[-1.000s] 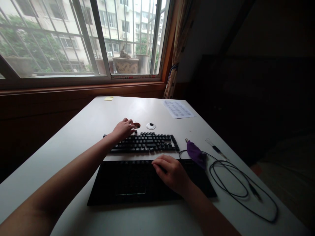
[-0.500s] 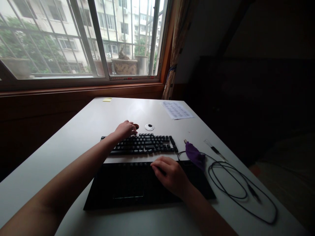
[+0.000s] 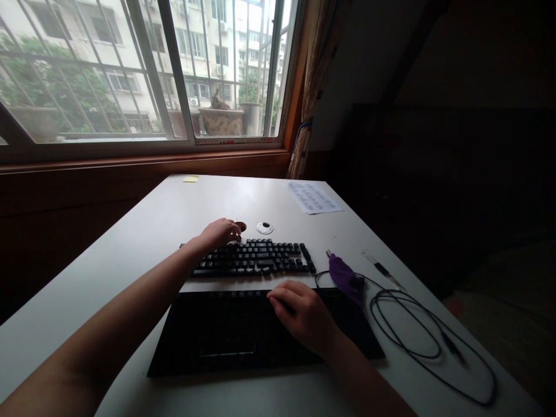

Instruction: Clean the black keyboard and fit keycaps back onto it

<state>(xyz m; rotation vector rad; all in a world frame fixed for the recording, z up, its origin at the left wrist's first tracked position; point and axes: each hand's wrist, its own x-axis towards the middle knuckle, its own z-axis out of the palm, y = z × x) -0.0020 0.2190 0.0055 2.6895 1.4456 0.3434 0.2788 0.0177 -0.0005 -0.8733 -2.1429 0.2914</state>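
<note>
1. Beneath the right hand (image 3: 299, 308), a black panel (image 3: 217, 330) is laid; the fingers are curled, and whether anything is gripped cannot be told.
2. Right of that hand, a cable (image 3: 452, 346) is looped, a purple cloth (image 3: 343, 272) just beyond.
3. Ahead, a keyboard (image 3: 260, 256) is partly covered by the left hand (image 3: 219, 233), its fingers bent; whether anything is pinched cannot be told.
</note>
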